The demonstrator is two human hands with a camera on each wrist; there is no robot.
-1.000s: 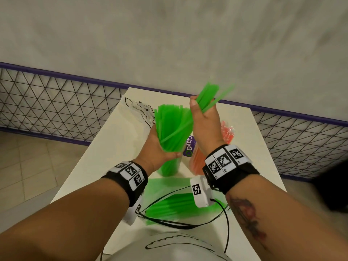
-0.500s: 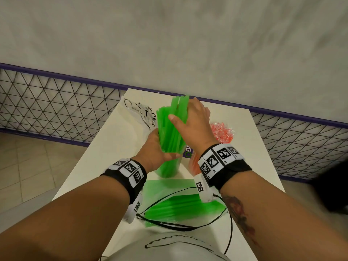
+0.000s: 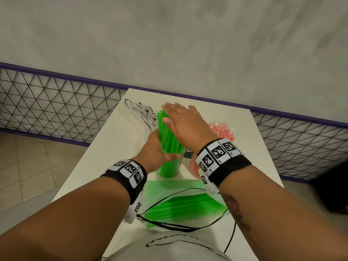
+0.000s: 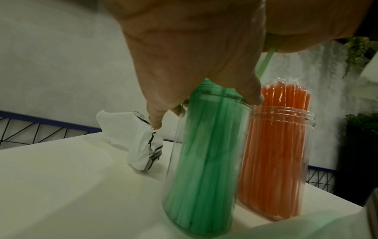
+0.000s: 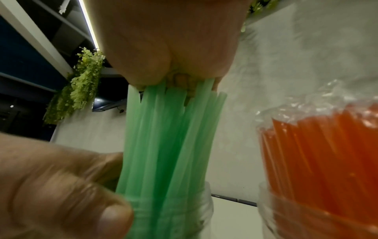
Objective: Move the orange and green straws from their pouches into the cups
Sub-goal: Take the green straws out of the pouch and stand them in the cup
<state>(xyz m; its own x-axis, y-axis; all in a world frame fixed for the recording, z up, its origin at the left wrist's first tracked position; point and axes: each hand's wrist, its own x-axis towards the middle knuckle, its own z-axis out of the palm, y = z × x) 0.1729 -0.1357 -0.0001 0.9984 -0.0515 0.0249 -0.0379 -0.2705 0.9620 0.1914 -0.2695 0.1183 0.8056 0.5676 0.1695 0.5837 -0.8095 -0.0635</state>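
A clear cup (image 3: 170,167) full of green straws (image 3: 167,132) stands mid-table. My left hand (image 3: 154,147) grips it at the rim, thumb on the near side; the cup (image 4: 204,153) shows below the fingers in the left wrist view. My right hand (image 3: 184,121) lies flat with straight fingers on the straw tops, and in the right wrist view the palm presses on the green straws (image 5: 174,137). To the right, a second cup (image 4: 276,153) holds orange straws (image 3: 222,129) with clear plastic wrap round their tops. A green pouch (image 3: 180,204) with more green straws lies in front of the cups.
A crumpled white plastic bag (image 3: 141,113) lies at the table's far left, close behind the green cup. A black cable (image 3: 169,226) loops over the green pouch near the front edge. A wire-mesh fence (image 3: 56,110) and a wall run behind the table (image 3: 94,166).
My right hand brought a bunch of green straws down into the cup, let go of it, and now rests flat on the straw tops. The left hand has kept its hold.
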